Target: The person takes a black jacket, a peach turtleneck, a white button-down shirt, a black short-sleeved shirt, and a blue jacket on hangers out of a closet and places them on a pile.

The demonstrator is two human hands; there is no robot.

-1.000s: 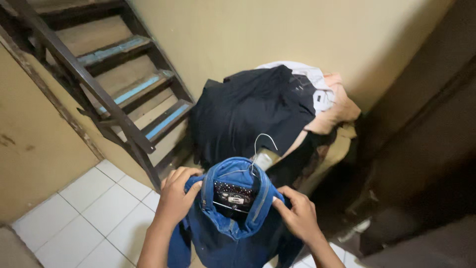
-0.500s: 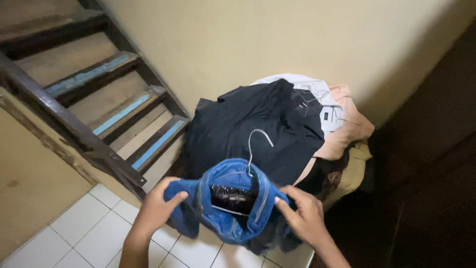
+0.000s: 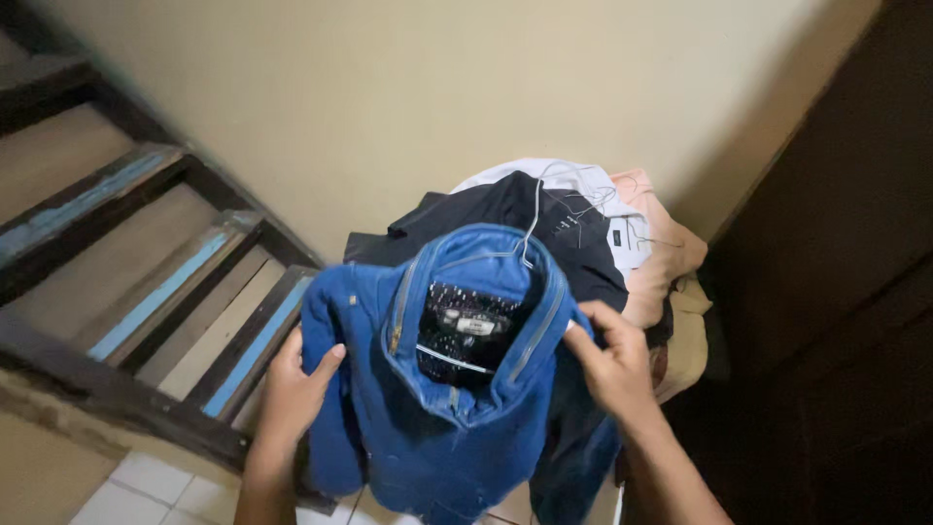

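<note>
The jacket (image 3: 437, 408) came up higher than a second before, now lifted clear in front of the pile (image 3: 583, 233). Left hand (image 3: 296, 384) clamped its shoulder, right hand (image 3: 607, 365) pinched the other, hanger (image 3: 530, 219) inside. Stairs (image 3: 146, 282) sat left.

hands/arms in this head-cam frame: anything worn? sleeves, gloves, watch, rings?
Both are bare. The left hand and right hand show no gloves, and no rings can be made out. Both forearms are uncovered down to the bottom edge of the frame: no sleeves, watch or wristband in view. Anything worn above that is out of frame.
</note>
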